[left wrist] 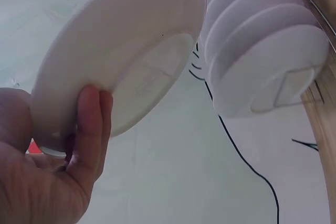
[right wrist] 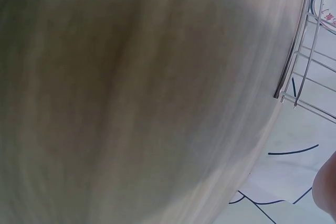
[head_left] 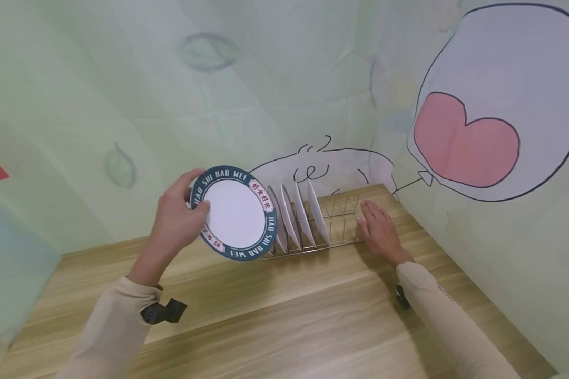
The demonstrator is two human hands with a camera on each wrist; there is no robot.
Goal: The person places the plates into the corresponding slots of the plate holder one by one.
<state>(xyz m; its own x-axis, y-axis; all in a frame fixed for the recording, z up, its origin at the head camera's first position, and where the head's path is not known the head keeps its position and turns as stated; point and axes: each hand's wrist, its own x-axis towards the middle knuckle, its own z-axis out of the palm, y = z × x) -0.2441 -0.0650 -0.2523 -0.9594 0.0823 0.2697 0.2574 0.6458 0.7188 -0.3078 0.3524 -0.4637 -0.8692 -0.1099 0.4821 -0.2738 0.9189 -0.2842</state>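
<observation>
Right cam crops your right hand (head_left: 380, 231) (bare sliver, lol), relaxed at 3 o'clock of the rack (head_left: 343, 243); left hand (head_left: 177, 216) pinches a plate (head_left: 234, 216).

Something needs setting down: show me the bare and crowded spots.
Bare: the wooden tabletop between the sleeves, before the wire plate rack; and its slots between the standing plates and right hand. Crowded: the rack's left part, plates close together, beside the teal-rimmed plate in the left hand.
</observation>
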